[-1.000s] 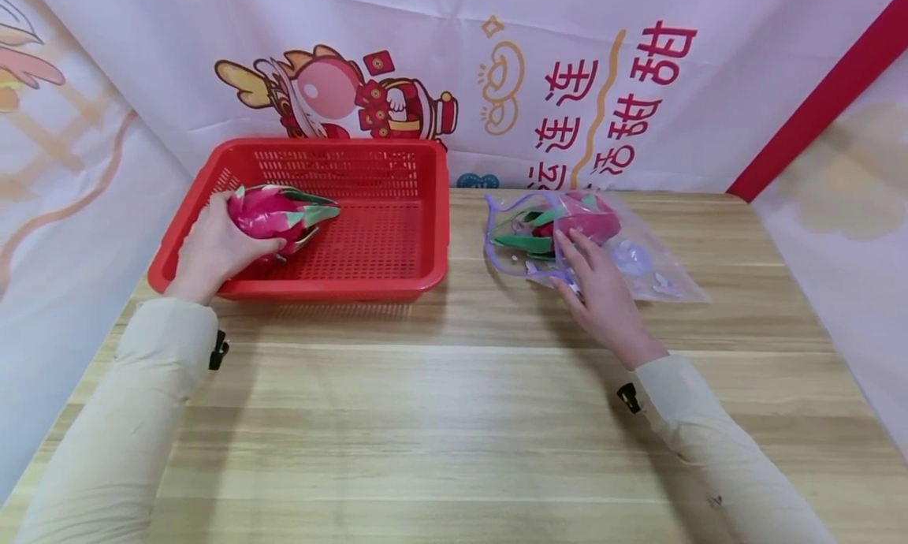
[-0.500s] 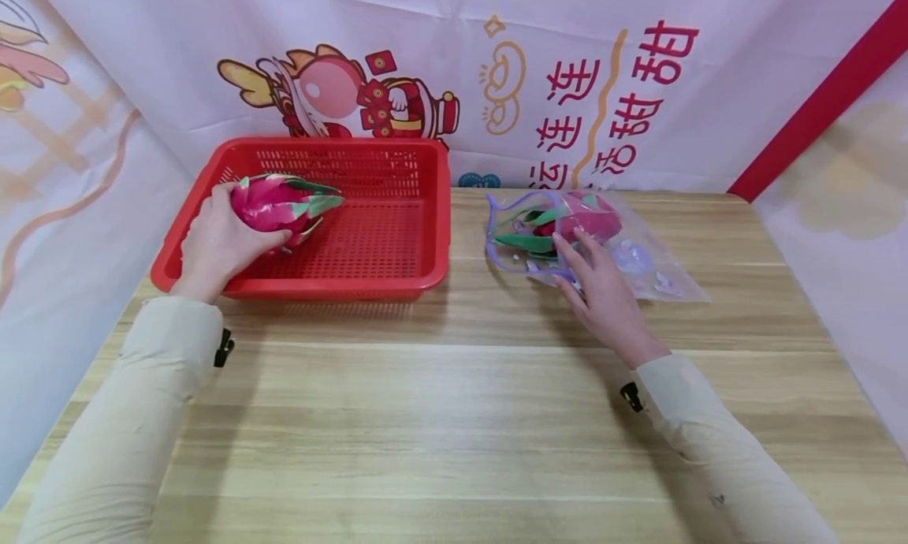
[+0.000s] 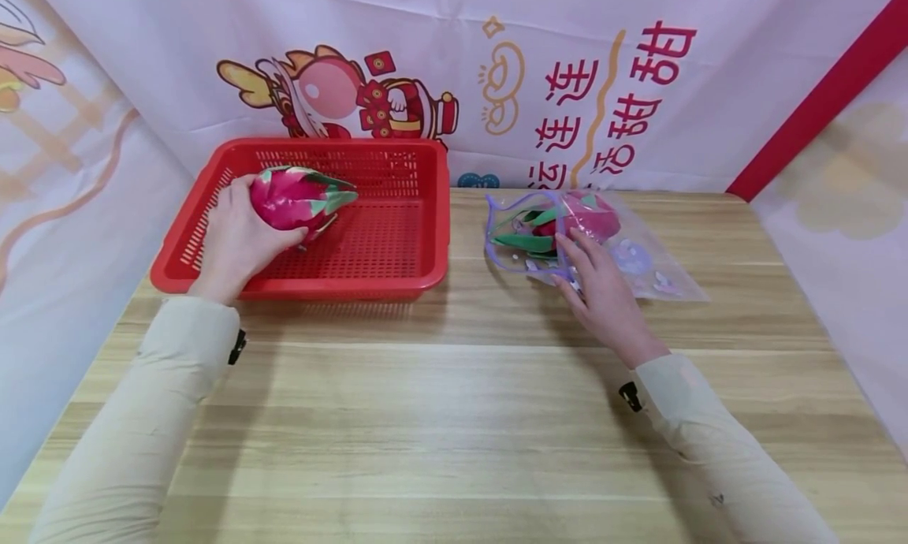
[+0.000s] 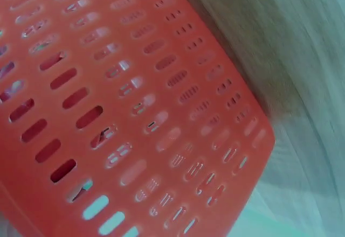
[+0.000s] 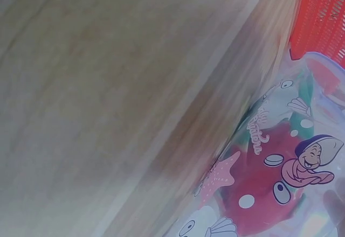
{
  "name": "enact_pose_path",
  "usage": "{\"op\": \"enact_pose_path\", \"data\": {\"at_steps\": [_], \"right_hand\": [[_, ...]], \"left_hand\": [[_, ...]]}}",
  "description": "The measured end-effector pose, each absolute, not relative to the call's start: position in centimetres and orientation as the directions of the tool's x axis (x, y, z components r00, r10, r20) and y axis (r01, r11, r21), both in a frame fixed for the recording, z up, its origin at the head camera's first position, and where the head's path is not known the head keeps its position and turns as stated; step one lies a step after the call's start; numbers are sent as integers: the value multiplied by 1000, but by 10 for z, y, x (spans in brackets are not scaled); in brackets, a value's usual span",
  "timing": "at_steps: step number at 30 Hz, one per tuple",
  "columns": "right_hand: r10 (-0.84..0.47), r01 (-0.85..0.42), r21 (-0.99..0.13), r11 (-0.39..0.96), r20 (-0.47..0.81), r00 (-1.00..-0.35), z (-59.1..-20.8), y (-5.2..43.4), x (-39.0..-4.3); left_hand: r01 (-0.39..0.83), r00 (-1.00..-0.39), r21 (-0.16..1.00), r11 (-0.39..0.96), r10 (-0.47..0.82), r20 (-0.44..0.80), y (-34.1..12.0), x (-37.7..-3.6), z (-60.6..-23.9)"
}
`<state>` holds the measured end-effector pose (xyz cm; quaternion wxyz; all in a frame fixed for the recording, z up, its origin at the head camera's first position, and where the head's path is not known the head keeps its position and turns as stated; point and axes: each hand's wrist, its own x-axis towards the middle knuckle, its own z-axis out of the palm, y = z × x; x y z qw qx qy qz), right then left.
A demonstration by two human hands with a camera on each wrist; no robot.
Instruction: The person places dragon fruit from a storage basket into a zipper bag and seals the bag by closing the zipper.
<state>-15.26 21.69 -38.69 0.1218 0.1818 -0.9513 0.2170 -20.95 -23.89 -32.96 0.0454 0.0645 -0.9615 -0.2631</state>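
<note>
A pink dragon fruit (image 3: 289, 199) with green leafy tips is in my left hand (image 3: 237, 240), whose fingers and thumb curl round its left end. Both are over the left part of the red slotted basket (image 3: 355, 285). To the right, a second dragon fruit (image 3: 594, 217) lies inside a clear zip bag (image 3: 667, 272), its green tips toward the bag's gaping purple mouth. My right hand (image 3: 610, 299) rests on the bag with its fingers fairly straight, fingertips right at the mouth's edge. In the right wrist view, the bag (image 5: 269, 156) shows printed cartoon figures.
A wooden table (image 3: 440, 418) carries the basket and the bag, with a gap of bare wood between them. Behind stands a white printed cloth (image 3: 489, 71), with more cloth along the left and right sides. The basket wall (image 4: 135, 97) fills most of the left wrist view.
My left hand and the dragon fruit in it have shifted a little to the right and slightly up over the basket. The right hand and the bag look the same.
</note>
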Motion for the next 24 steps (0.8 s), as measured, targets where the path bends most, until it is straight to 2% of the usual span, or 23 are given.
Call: {"op": "enact_pose_path", "data": {"at_steps": [5, 14, 24], "right_hand": [[-299, -414, -368, 833, 330, -895, -388, 217, -152], [-280, -385, -370, 846, 306, -910, -388, 216, -153], [-270, -379, -392, 838, 306, -913, -388, 216, -154]], "left_hand": [[-92, -985, 539, 837, -154, 73, -234, -208, -328], [-20, -989, 515, 857, -93, 116, -217, -205, -325], [15, -980, 599, 801, -107, 167, -197, -199, -317]]}}
